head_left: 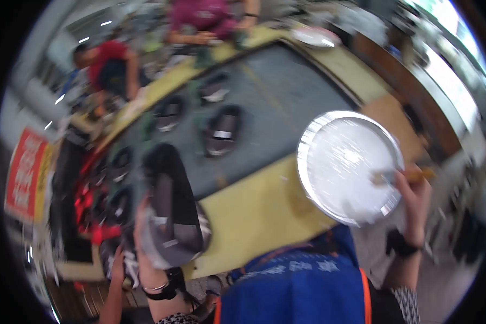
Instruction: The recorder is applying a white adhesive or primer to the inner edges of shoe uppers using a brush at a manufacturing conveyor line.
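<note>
Head: right grip (416,201) closed around brush (419,175)

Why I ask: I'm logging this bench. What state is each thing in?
Left hand, holding a shoe
Black-and-grey shoe, held up, not set down
Right hand, gripping a brush
Brush, bristle end over the pan; contact unclear
Round metal pan, uncovered, white inside
Grey work surface, bearing several shoes
Blue apron, worn

The pan (304,167) looks like glossy metal; the brush handle (419,175), wood; the shoe upper (183,202), matt cloth; the apron (291,294), cloth.
</note>
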A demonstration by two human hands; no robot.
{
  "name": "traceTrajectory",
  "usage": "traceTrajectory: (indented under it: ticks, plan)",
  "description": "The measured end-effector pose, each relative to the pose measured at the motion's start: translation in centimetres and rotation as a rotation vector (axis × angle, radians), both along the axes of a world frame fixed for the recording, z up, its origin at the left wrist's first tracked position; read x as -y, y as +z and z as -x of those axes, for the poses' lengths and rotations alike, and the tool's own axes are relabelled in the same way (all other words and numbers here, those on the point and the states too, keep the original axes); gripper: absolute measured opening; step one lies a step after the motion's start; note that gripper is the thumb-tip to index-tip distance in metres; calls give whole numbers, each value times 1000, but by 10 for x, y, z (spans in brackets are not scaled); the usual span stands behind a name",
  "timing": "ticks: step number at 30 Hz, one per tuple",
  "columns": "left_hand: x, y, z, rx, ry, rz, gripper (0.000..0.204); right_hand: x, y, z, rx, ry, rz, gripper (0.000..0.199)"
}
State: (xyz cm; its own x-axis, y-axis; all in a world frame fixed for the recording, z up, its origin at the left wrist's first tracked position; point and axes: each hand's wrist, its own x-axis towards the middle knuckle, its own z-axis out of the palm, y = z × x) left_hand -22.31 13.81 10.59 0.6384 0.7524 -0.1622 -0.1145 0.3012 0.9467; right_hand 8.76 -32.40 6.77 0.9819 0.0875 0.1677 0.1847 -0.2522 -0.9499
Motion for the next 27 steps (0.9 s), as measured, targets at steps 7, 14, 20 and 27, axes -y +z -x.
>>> traceTrajectory:
  ticks: [7,14,20,27]
  plan:
    - [88,-44,-121,-7,-422,440,36,8,-29,-25,249,-25,641,21]
    - [131,-29,-198,-340,-942,769,31,-3,-10,-22,97,81,635,14]
    - [163,-35,-220,-527,-1048,768,27,-19,35,-1,428,218,281,14]
    - [174,-19,-211,-323,-896,404,45,-22,35,0,331,193,436,10]
